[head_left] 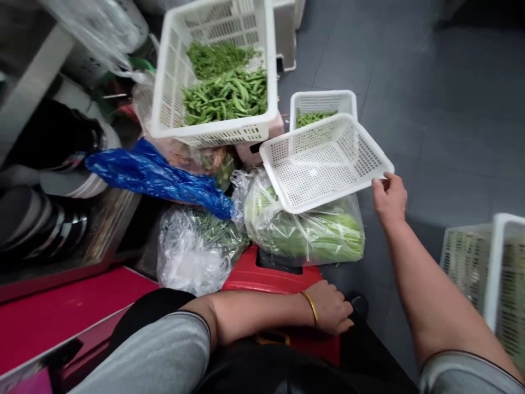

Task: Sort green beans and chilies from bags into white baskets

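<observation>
My right hand (389, 198) pinches the right corner of a white perforated basket (314, 169), which holds nothing. That basket is tilted over a clear bag of long green vegetables (328, 232) and overlaps a smaller white basket (324, 97) with green pods inside. Near my lap, my left hand (333, 307), with a yellow bangle at the wrist, rests by a red object (254, 273); its fingers are curled and their inner side is hidden. Farther up stands a large white crate (159, 109) with green pods (229, 96) and a pile of thinner greens (217, 59).
A blue plastic bag (164, 175) and a clear bag of leafy greens (200, 246) lie on the left. Shelving with dark round items (36, 219) stands farther left. White crates (494, 262) are at the right edge on the grey tiled floor (443, 109).
</observation>
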Action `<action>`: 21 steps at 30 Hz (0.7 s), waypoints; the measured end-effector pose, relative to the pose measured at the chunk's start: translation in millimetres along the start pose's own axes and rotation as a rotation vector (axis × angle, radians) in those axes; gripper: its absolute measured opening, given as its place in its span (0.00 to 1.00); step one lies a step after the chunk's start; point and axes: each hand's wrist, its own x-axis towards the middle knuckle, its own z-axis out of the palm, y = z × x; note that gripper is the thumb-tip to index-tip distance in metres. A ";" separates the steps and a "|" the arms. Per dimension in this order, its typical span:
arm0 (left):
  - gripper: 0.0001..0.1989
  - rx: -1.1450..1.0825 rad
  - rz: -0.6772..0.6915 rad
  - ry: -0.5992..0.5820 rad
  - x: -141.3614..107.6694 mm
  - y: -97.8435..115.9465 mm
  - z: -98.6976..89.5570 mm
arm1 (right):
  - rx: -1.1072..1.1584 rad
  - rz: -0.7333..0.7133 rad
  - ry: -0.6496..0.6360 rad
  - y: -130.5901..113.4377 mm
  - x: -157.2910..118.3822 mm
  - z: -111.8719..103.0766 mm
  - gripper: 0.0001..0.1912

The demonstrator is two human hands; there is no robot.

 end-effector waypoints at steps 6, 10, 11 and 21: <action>0.18 -0.141 -0.030 0.011 17.1 -2.4 17.3 | -0.219 -0.116 -0.170 -13.9 -13.9 41.1 0.25; 0.15 -0.157 -0.033 0.090 15.7 -15.2 10.6 | -0.221 -0.288 -0.361 -20.8 -34.0 53.8 0.22; 0.15 -0.127 -0.024 0.106 11.8 -15.6 6.9 | -0.237 -0.288 -0.362 -27.0 -41.2 50.0 0.23; 0.18 -0.849 -0.561 0.563 -69.4 -35.0 -31.6 | -0.223 -0.358 0.003 -83.7 -107.3 -37.0 0.13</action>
